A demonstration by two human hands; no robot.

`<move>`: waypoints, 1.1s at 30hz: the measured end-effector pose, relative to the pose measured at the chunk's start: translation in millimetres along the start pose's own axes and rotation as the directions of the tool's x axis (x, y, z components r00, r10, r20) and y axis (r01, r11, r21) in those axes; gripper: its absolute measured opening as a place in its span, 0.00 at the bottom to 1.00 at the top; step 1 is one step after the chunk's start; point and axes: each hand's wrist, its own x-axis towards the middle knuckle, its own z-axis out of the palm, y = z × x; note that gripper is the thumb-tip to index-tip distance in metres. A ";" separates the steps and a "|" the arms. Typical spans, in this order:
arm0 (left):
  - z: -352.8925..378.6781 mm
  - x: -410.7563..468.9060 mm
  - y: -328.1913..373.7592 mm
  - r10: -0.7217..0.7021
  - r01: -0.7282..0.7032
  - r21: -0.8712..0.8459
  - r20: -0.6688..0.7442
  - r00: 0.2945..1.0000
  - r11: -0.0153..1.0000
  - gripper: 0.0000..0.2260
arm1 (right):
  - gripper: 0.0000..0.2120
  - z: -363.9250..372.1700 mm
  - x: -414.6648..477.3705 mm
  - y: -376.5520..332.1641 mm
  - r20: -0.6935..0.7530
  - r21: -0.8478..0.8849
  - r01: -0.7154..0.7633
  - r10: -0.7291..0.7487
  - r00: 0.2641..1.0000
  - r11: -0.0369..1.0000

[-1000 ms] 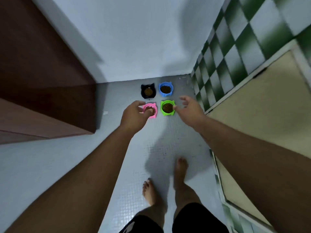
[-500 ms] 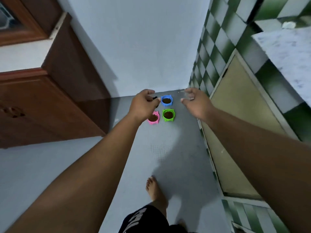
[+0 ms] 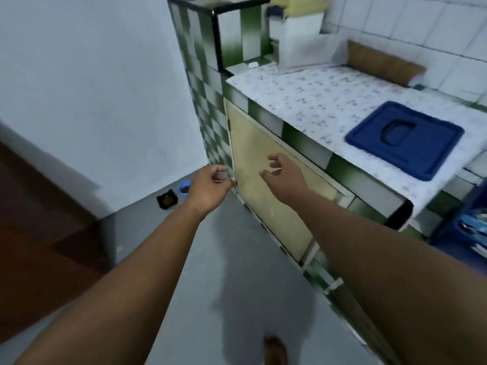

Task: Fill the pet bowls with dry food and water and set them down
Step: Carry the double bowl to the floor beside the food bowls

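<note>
Two filled bowls, the black bowl [image 3: 166, 200] and blue bowl [image 3: 183, 188], sit side by side on the far floor [image 3: 237, 246]. Left hand [image 3: 210, 186] and right hand [image 3: 283, 176] hover, each grip slack and empty.

I can read no text, label or number here; the small marks on the counter cover [image 3: 303, 101] beyond the right hand [image 3: 284, 177] are too blurred.

One black bowl [image 3: 166, 200] and one blue bowl [image 3: 183, 186], brown contents, left of centre on grey floor [image 3: 237, 246]; green-and-white checked tiles [image 3: 208, 106], centre; pale yellow door [image 3: 266, 196] beneath; white counter cover [image 3: 316, 98] with fine grey speckle, upper right; dark blue lid [image 3: 369, 138], right; white wall tiles [image 3: 421, 27], top right; reddish-brown wood [image 3: 39, 246], lower left.
</note>
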 end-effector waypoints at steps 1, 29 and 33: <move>10.8 -9.0 7.2 0.027 -0.028 0.017 0.043 0.999 0.999 0.13 | 0.21 -13.5 -15.8 7.7 -0.044 0.012 -0.031 0.032 0.999 0.999; 477.2 -315.6 187.8 0.083 -0.008 -0.110 0.700 0.710 0.994 0.11 | 0.05 -473.1 -293.2 305.8 -0.579 0.310 -0.233 0.377 0.722 0.922; 521.1 -322.5 193.5 -0.017 0.134 -0.100 0.736 0.677 0.986 0.15 | 0.08 -503.7 -275.1 345.8 -0.547 0.301 -0.304 0.424 0.721 0.904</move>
